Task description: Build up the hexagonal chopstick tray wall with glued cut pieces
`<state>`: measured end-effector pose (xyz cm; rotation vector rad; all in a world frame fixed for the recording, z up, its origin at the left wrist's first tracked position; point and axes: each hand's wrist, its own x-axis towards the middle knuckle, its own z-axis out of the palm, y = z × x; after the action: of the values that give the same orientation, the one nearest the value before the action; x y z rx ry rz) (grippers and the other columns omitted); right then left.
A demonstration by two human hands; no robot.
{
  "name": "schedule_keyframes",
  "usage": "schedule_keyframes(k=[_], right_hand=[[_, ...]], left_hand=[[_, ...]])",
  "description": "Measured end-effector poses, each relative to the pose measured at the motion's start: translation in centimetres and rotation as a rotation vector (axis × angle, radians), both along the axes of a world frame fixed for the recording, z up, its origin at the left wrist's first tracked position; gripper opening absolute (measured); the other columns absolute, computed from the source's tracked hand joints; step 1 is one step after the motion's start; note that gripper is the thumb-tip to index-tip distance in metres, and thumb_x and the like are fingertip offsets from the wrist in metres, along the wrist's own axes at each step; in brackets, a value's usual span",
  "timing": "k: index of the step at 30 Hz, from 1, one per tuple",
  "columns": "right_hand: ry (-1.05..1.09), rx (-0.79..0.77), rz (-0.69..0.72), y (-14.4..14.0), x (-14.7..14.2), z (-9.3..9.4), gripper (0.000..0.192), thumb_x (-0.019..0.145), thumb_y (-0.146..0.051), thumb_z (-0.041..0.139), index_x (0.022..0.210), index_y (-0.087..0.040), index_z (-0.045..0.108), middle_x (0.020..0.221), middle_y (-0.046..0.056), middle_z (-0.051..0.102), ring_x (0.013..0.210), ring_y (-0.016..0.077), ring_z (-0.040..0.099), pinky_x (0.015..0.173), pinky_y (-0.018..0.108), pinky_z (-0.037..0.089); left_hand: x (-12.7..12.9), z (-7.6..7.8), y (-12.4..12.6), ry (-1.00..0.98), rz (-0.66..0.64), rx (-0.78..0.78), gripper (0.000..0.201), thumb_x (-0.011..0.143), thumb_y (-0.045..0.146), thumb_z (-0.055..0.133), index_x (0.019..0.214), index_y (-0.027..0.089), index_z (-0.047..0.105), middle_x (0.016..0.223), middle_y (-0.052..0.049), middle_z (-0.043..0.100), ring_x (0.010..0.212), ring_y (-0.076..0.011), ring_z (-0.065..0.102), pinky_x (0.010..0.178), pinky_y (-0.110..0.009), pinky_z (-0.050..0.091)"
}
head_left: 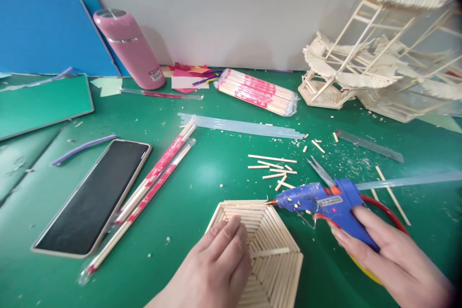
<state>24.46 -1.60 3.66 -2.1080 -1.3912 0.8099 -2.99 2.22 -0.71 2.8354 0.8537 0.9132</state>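
Note:
My right hand [386, 250] is wrapped around a blue hot glue gun [339, 202], a clear glue stick sticking out of its back. The gun's metal nozzle is at the far edge of an octagonal panel [277, 245] made of thin wooden sticks laid in rings. A single stick [270, 252] lies across the panel's surface. Over the left part of the panel is my left hand [220, 260], fingers curled and pressed together. Its thumb and fingertips are partly hidden, so I cannot tell what they pinch. Scissors [321, 171] lie behind the gun, partly covered.
Short cut sticks [274, 166] and crumbs are scattered beyond the panel. Glue sticks [245, 126], a bundle of wrapped sticks [256, 91] and a leaning pink bottle [132, 50] stand farther back. A phone [94, 197] lies left; wooden-stick models [361, 67] rise at right.

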Motion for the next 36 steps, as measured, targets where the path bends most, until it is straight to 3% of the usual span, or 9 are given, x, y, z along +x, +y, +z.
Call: schedule_keyframes(k=[3,6,11,18,22,27,31,36], right_hand=[[0.122,-0.113,0.082,-0.5,0.3,0.0,0.042,0.079,-0.041,0.054,0.117,-0.024,0.054,0.113,0.003,0.063,0.101,0.024,0.059,0.084,0.026,0.049],[0.154,-0.127,0.092,-0.8,0.9,-0.5,0.04,0.082,-0.04,0.051,0.118,-0.023,0.051,0.117,0.004,0.06,0.106,0.0227,0.056,0.09,0.027,0.044],[0.184,-0.128,0.098,-1.1,1.8,-1.2,0.04,0.082,-0.039,0.052,0.119,-0.024,0.049,0.117,0.004,0.059,0.105,0.0229,0.056,0.086,0.026,0.047],[0.179,-0.129,0.112,-0.8,1.4,-0.7,0.039,0.082,-0.042,0.051,0.118,-0.026,0.049,0.116,0.001,0.06,0.104,0.0211,0.057,0.086,0.023,0.048],[0.05,-0.047,0.174,0.0,0.1,-0.3,0.041,0.078,-0.043,0.054,0.113,-0.022,0.055,0.107,0.004,0.065,0.096,0.0241,0.062,0.077,0.025,0.053],[-0.113,0.051,0.34,2.0,-3.5,1.0,0.033,0.081,-0.041,0.049,0.109,-0.025,0.056,0.092,0.002,0.07,0.08,0.0203,0.066,0.062,0.022,0.055],[-0.025,0.084,0.478,3.5,-5.9,1.5,0.028,0.085,-0.035,0.043,0.107,-0.023,0.054,0.092,0.002,0.07,0.084,0.0212,0.066,0.057,0.021,0.055],[-0.036,0.095,0.485,3.6,-6.3,0.9,0.032,0.085,-0.034,0.041,0.112,-0.019,0.051,0.093,0.005,0.07,0.087,0.0223,0.065,0.061,0.023,0.056]], left_hand=[[-0.1,0.3,0.1,0.016,-0.012,-0.014,0.031,0.09,0.01,0.03,0.086,0.009,0.06,0.098,-0.011,0.062,0.108,-0.0268,0.051,0.088,-0.041,0.049],[-0.3,0.7,0.3,0.059,-0.042,-0.02,0.032,0.091,0.011,0.029,0.087,0.009,0.061,0.098,-0.011,0.062,0.107,-0.0274,0.052,0.086,-0.042,0.05],[-0.3,1.3,0.5,0.08,-0.042,-0.034,0.029,0.09,0.012,0.031,0.088,0.009,0.06,0.099,-0.01,0.061,0.106,-0.0257,0.052,0.087,-0.04,0.05],[-0.4,1.6,0.6,0.151,-0.083,-0.058,0.029,0.089,0.013,0.031,0.093,0.007,0.059,0.103,-0.014,0.059,0.107,-0.0288,0.051,0.086,-0.043,0.05],[-0.5,2.0,0.7,0.205,-0.103,-0.116,0.024,0.087,0.013,0.037,0.096,0.005,0.058,0.105,-0.014,0.058,0.107,-0.0294,0.051,0.088,-0.043,0.049],[-0.2,2.1,0.4,0.177,-0.093,-0.098,0.023,0.086,0.011,0.038,0.095,0.004,0.059,0.102,-0.014,0.059,0.105,-0.0298,0.052,0.089,-0.043,0.048],[0.0,1.8,0.2,0.141,-0.075,-0.049,0.021,0.086,0.011,0.04,0.088,0.005,0.06,0.099,-0.014,0.06,0.103,-0.0299,0.054,0.087,-0.043,0.049],[0.1,1.5,0.1,0.094,-0.051,-0.036,0.023,0.086,0.011,0.038,0.083,0.005,0.06,0.095,-0.014,0.061,0.101,-0.0283,0.056,0.088,-0.043,0.049]])
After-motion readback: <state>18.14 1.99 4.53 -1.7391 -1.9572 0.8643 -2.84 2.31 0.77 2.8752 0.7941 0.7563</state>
